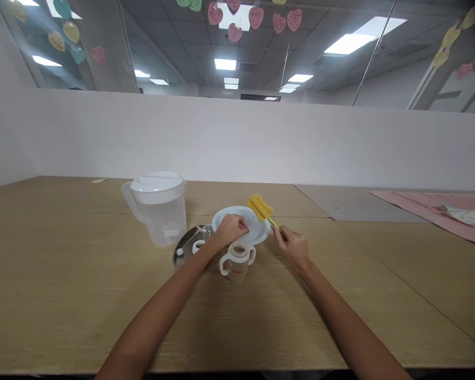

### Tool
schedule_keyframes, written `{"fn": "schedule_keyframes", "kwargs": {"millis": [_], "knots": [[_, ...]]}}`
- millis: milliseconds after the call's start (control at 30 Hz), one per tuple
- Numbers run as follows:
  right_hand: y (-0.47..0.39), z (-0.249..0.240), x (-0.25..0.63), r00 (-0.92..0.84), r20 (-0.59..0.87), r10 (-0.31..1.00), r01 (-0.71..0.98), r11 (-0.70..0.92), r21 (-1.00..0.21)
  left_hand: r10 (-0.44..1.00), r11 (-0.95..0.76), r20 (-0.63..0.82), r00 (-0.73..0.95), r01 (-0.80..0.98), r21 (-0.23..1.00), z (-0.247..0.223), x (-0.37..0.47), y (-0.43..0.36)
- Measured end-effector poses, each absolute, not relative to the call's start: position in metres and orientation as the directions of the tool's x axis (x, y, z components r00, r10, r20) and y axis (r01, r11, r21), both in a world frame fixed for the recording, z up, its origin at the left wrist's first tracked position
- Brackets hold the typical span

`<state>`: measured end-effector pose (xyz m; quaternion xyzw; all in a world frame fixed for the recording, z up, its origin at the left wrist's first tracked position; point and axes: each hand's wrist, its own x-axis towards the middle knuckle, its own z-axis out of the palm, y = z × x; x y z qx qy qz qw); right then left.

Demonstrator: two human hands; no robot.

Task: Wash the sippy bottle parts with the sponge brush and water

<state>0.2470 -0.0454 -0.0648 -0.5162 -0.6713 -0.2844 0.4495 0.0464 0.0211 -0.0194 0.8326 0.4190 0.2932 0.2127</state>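
Observation:
My right hand (293,244) is closed around the green handle of a yellow sponge brush (260,207), whose head is raised over the right side of a white bowl (256,232). Over the bowl's left side, my left hand (233,228) pinches something thin that I cannot make out clearly. Just below the bowl stands a clear cup (236,269) with two white handles and an open top. A round metal tray (179,259) lies to the left, partly behind my left forearm, with small white parts on it.
A clear pitcher (164,214) with a white lid stands behind the tray on the left. A small flat piece (98,181) lies near the wall. At the far right a pink cloth (423,205) has a whitish item on it. The white wall (237,140) rises behind the table.

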Motion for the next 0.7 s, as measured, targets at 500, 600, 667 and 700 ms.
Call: {"fn": "schedule_keyframes", "kwargs": {"millis": [500,600,667,700], "knots": [[-0.043,-0.069,0.243,-0.057,0.823,0.565,0.945,0.297,-0.139,0.8,-0.479,0.386,0.459,0.103,0.872,0.058,0.017,-0.018],[-0.043,-0.072,0.244,-0.142,0.849,0.509,0.943,0.331,-0.04,0.82,-0.56,0.441,0.365,0.353,0.749,0.06,0.013,-0.015],[-0.044,-0.072,0.246,-0.177,0.87,0.46,0.939,0.345,0.008,0.814,-0.568,0.509,0.28,0.569,0.595,0.062,0.006,-0.011],[-0.044,-0.071,0.247,-0.184,0.879,0.441,0.937,0.349,0.021,0.796,-0.556,0.551,0.251,0.663,0.502,0.064,0.001,-0.01]]}}
